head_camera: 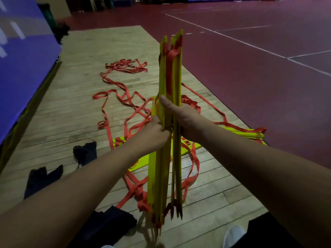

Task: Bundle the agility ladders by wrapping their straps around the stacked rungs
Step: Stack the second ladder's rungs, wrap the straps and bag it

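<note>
Left hand (157, 135) and right hand (182, 115) being shown bare, forearms (89, 176) likewise uncovered to frame's lower edge. White shoe (233, 235) being worn, lower right; dark trousers (265, 231) being worn beside it.

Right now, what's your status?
Left hand, right hand both grip upright stack of yellow plastic rungs. Red fabric straps loose, tangled on wooden floor, unwrapped.

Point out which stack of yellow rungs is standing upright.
The upright stack in the middle, gripped by the left hand and right hand. The other stack lies flat on the wooden floor to the right, with no hand on it.
</note>
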The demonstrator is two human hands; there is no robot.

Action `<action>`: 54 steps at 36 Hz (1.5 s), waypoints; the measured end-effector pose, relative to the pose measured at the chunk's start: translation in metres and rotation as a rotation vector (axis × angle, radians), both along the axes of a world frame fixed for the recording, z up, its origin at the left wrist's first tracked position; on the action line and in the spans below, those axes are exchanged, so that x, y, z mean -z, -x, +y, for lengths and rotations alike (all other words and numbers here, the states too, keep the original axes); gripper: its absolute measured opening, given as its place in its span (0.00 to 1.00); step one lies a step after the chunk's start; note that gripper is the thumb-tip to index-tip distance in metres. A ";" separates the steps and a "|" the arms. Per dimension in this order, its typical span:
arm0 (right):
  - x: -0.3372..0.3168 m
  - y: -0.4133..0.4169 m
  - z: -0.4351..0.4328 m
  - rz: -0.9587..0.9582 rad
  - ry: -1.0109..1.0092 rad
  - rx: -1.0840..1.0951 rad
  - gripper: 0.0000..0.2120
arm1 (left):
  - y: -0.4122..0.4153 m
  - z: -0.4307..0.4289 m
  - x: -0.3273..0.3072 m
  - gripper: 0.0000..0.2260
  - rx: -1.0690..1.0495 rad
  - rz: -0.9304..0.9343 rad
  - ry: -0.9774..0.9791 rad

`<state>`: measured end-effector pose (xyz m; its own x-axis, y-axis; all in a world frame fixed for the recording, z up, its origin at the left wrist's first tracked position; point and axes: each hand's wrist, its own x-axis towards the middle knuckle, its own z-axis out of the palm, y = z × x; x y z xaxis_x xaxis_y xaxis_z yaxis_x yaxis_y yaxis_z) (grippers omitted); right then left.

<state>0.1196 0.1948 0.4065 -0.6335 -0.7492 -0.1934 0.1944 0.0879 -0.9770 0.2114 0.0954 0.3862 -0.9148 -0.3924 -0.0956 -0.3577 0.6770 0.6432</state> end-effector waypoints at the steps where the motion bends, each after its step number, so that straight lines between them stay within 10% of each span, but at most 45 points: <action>1: 0.000 0.000 -0.001 0.011 0.006 -0.007 0.34 | -0.001 0.000 -0.002 0.22 0.021 -0.031 0.030; 9: -0.005 0.008 -0.003 0.060 0.041 0.117 0.09 | -0.016 -0.022 -0.022 0.16 0.278 -0.053 -0.053; 20: -0.028 0.019 0.009 -0.151 0.252 -0.044 0.08 | -0.008 -0.055 0.037 0.38 -0.347 0.023 -0.684; 27: -0.034 0.038 0.018 -0.321 0.413 -0.326 0.24 | 0.001 -0.045 0.079 0.57 -0.375 -0.039 -1.141; 32: -0.027 0.050 0.027 -0.384 0.461 -0.288 0.21 | 0.008 -0.034 0.077 0.36 -0.063 -0.098 -1.360; 45: -0.023 0.061 0.047 -0.377 0.333 -0.087 0.17 | 0.011 -0.015 0.060 0.06 0.181 -0.095 -1.306; 54: -0.019 0.066 0.049 -0.307 0.168 0.218 0.19 | 0.013 -0.058 0.034 0.25 0.112 0.187 -1.136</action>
<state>0.0532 0.2436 0.4254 -0.7127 -0.6411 -0.2846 0.4755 -0.1434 -0.8679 0.1985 0.0378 0.3527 -0.9762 -0.0823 -0.2008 -0.1673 -0.3037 0.9380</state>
